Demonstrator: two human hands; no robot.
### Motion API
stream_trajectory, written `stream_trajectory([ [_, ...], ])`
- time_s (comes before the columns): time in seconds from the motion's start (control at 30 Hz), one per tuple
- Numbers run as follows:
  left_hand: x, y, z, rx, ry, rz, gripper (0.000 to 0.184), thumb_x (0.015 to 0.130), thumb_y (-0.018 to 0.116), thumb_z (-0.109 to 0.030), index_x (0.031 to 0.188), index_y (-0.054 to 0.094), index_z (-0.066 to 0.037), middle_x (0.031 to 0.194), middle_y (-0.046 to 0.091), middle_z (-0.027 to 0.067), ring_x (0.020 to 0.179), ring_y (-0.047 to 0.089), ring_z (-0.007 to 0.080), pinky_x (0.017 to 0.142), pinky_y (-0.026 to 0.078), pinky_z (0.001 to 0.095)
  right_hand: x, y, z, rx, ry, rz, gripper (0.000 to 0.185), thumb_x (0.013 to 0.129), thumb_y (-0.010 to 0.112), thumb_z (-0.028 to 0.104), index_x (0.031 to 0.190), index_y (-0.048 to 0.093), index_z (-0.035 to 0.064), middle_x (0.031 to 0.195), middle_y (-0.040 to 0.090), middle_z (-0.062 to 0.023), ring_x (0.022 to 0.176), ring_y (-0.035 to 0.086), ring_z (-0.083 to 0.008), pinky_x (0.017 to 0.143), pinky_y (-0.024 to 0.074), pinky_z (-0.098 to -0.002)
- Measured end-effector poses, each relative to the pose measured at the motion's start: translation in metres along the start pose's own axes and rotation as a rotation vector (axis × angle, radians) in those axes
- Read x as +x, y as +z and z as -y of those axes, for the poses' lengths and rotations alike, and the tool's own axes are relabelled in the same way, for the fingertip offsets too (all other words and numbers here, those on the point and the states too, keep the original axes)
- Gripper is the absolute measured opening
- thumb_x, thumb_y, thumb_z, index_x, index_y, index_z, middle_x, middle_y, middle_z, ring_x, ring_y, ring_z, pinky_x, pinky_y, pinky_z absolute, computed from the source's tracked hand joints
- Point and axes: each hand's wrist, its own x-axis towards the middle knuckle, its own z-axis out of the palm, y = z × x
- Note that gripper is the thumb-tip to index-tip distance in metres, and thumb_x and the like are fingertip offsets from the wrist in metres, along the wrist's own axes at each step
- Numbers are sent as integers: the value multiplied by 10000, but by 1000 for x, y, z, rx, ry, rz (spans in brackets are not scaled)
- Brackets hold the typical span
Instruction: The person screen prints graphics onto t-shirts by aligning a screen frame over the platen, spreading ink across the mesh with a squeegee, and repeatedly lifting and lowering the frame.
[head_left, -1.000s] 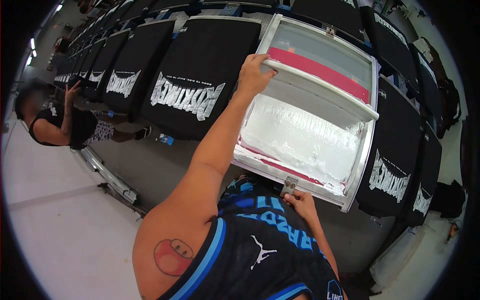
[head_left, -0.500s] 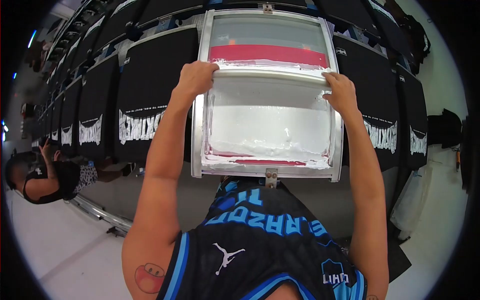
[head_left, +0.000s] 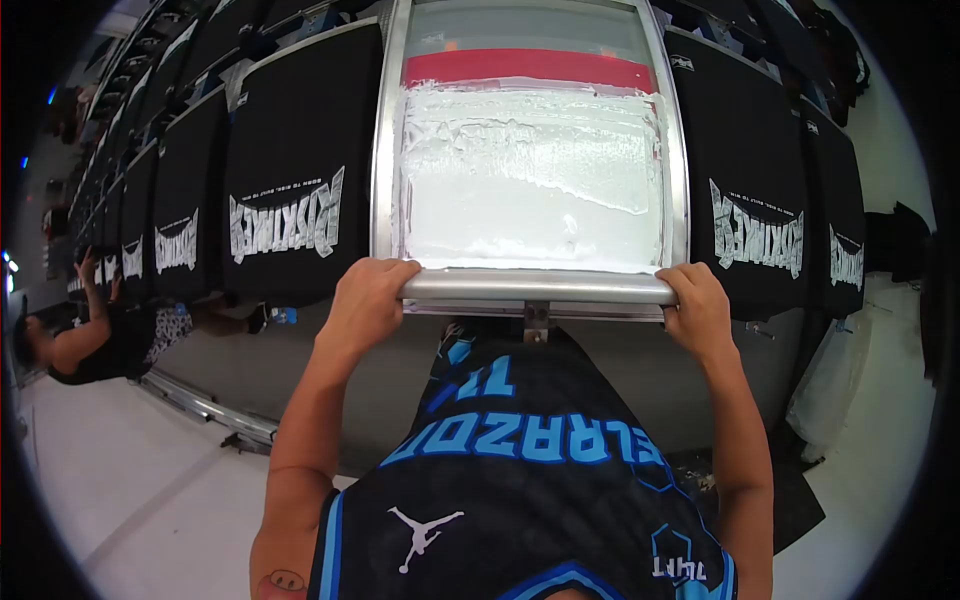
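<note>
A long metal-handled squeegee (head_left: 540, 287) lies across the near end of a metal-framed printing screen (head_left: 383, 150). My left hand (head_left: 368, 300) is closed round the squeegee's left end. At the other end, my right hand (head_left: 699, 306) grips it with the fingers curled over the top. White ink (head_left: 530, 190) coats the mesh in front of the squeegee, thick and ridged toward the far side. Beyond the ink runs a red band (head_left: 525, 69) across the mesh. The squeegee's blade is hidden beneath its handle.
Black shirts with white lettering lie on boards to the left (head_left: 300, 150) and right (head_left: 745, 160) of the screen. A metal bracket (head_left: 536, 322) sticks out at the screen's near edge. Another person (head_left: 110, 335) is at the far left, with raised arms.
Both hands have drawn the squeegee toward my body, from the far part of the mesh to its near edge. Ridged white ink now shows where the squeegee was.
</note>
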Motion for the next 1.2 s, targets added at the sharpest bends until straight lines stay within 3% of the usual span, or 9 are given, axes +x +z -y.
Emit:
stream_trajectory([
  [0.23, 5, 19, 0, 43, -53, 158, 263, 621, 632, 28, 871, 630, -53, 806, 660, 135, 777, 625, 337, 821, 479, 463, -14, 29, -12, 16, 44, 8, 273, 618, 691, 12, 872, 656, 106, 801, 645, -57, 757, 640, -288, 676, 526, -373],
  [0.33, -15, 51, 1, 114, 56, -201, 204, 610, 628, 23, 790, 606, -70, 696, 587, 108, 736, 605, 311, 726, 453, 484, -7, 46, -20, -57, -3, -135, 215, 631, 689, 28, 819, 658, 126, 759, 645, -69, 689, 646, -271, 597, 526, -371],
  [0.5, 104, 54, 67, 279, 100, -365, 129, 643, 594, -4, 750, 622, -69, 656, 593, 143, 637, 589, 324, 624, 453, 433, 107, 70, -70, -241, 48, -219, 128, 751, 637, 89, 863, 664, 144, 756, 670, -77, 676, 673, -262, 582, 541, -396],
  [0.6, 176, 16, 86, 245, -22, -134, 148, 698, 672, -97, 843, 667, -67, 705, 650, 163, 683, 646, 345, 657, 507, 459, 181, 29, -74, -202, 153, -41, 228, 708, 738, 221, 900, 676, 114, 823, 695, -90, 723, 673, -316, 684, 545, -425],
  [0.73, 128, -8, 61, 235, -18, -51, 163, 679, 674, -61, 842, 685, -68, 702, 654, 154, 673, 633, 357, 653, 505, 473, 127, 14, -51, -211, 141, 23, 302, 658, 810, 257, 894, 694, 108, 831, 695, -110, 768, 667, -299, 682, 527, -406],
  [0.87, 14, 16, 9, 101, 3, 79, 269, 577, 684, 14, 824, 686, -94, 759, 641, 118, 781, 590, 329, 710, 488, 441, -7, 30, -11, -38, 127, -32, 223, 607, 728, 37, 807, 679, 123, 779, 674, -69, 730, 657, -258, 661, 529, -371],
  [0.97, -7, 64, 8, 89, 73, -290, 153, 615, 613, 4, 748, 605, -72, 737, 611, 137, 692, 566, 337, 648, 455, 421, -11, 55, -16, -90, 131, -169, 171, 640, 692, 24, 771, 656, 129, 749, 652, -56, 703, 647, -248, 626, 526, -364],
  [1.13, 138, 57, 72, 243, 127, -372, 75, 661, 628, -44, 728, 640, -76, 638, 600, 139, 630, 610, 332, 589, 466, 440, 115, 64, -79, -227, 130, -263, 130, 720, 661, 95, 847, 670, 121, 741, 662, -90, 684, 650, -292, 623, 523, -405],
  [1.2, 178, 21, 73, 197, -37, -116, 104, 709, 699, -124, 798, 669, -80, 753, 666, 140, 727, 653, 332, 659, 511, 437, 160, 30, -78, -175, 260, -40, 299, 659, 781, 228, 916, 682, 112, 825, 686, -107, 774, 668, -317, 693, 528, -414],
])
